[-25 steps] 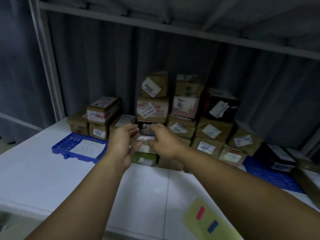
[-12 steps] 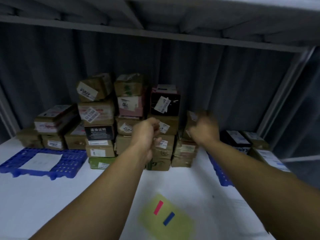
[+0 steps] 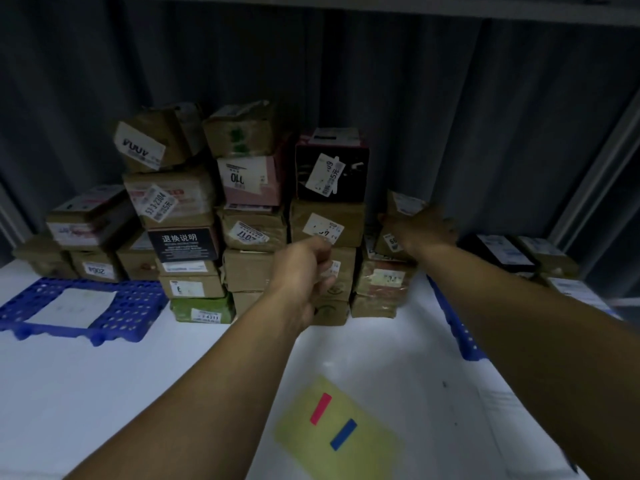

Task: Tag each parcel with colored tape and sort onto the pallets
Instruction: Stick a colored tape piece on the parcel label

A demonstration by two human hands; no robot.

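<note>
A stack of taped brown parcels (image 3: 256,230) with white labels stands at the back of the white table (image 3: 104,393). My right hand (image 3: 424,230) reaches to the stack's right end and grips a small brown parcel (image 3: 403,202) on top of that column. In front of the stack's middle my left hand (image 3: 304,271) hovers with its fingers curled and holds nothing. A yellow sheet (image 3: 367,455) lies near the front edge with a red tape strip (image 3: 321,408) and a blue tape strip (image 3: 343,434) stuck on it.
A blue pallet (image 3: 135,306) with a white paper (image 3: 72,306) lies at the left. A second blue pallet (image 3: 457,327) lies at the right, partly behind my right arm, with dark and brown parcels (image 3: 502,251) beyond it. A shelf hangs overhead.
Both hands left the black box in the stack. My right hand moved right onto the small brown parcel, my left hand drew back and curled. The view swung to the right.
</note>
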